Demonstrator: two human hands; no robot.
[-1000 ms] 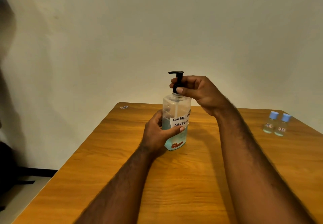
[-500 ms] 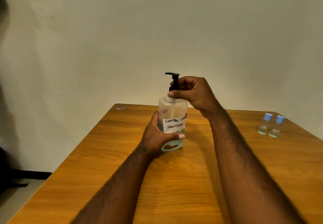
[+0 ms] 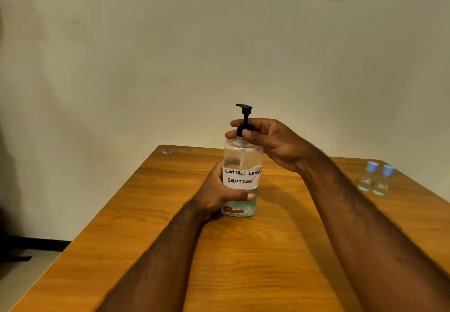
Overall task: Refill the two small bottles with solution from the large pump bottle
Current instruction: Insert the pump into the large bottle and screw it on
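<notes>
Head view: large pump bottle (image 3: 242,163) stands on the bench (image 3: 267,250), left hand (image 3: 219,193) gripping its body, right hand (image 3: 270,138) pinching the pump collar. Small bottles (image 3: 376,178) wait capped, well right. Twist hard and solution could slosh out.

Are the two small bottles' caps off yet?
No, both small bottles stand at the right of the table with their blue caps on, untouched by both hands.
</notes>
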